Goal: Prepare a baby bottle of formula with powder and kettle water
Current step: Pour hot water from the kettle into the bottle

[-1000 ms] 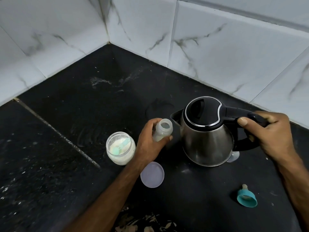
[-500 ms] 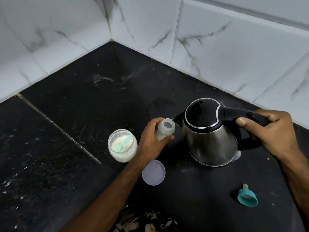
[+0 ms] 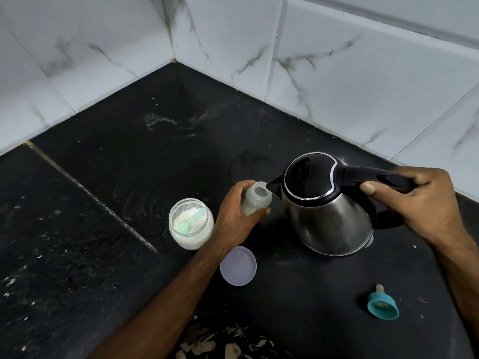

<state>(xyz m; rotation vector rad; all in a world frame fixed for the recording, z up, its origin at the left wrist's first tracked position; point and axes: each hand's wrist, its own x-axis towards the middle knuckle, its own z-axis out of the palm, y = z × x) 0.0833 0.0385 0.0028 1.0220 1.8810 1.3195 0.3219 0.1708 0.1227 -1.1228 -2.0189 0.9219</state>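
My left hand [image 3: 236, 216] holds the open bottle [image 3: 256, 199] by the kettle [image 3: 326, 211] spout, and my right hand [image 3: 420, 203] grips the kettle's handle [image 3: 373, 177].

Both forearms bare to the frame edge, no sleeves. Left hand [image 3: 237, 213] and right hand [image 3: 420, 200]: no gloves, rings, watch or bands visible; right thumbnail short. Patterned dark fabric [image 3: 220, 340] with pale leaf-like print at bottom centre, likely clothing.
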